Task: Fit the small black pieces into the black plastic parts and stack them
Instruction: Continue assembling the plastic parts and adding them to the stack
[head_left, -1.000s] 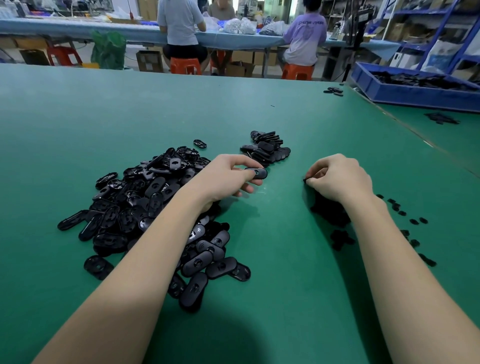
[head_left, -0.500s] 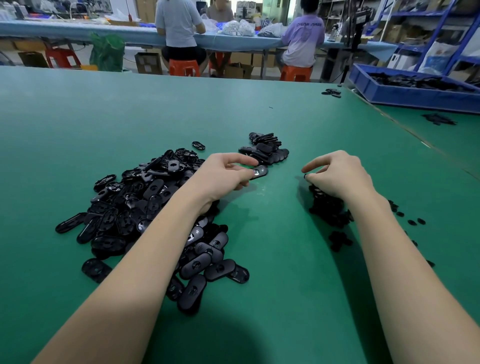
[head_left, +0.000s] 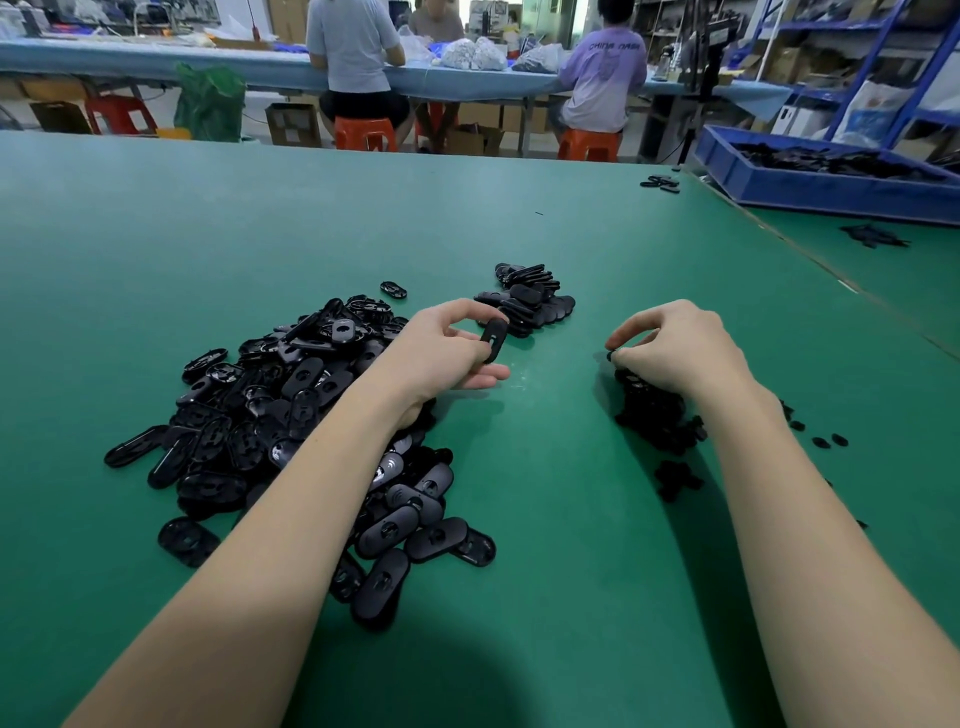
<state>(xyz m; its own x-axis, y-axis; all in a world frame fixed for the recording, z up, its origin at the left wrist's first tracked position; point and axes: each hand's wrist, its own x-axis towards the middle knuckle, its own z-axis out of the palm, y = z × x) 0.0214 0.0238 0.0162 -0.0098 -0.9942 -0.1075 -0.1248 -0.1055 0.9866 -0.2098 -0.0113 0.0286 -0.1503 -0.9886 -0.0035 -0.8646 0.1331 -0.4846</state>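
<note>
Head view: the left hand (head_left: 441, 353) pinches one oval black plastic part (head_left: 493, 340) upright between thumb and curled fingers, above the green table (head_left: 571, 597). The right hand (head_left: 675, 348) pinches a small black piece (head_left: 612, 356) at its fingertips, over the small-piece pile (head_left: 654, 415).
</note>
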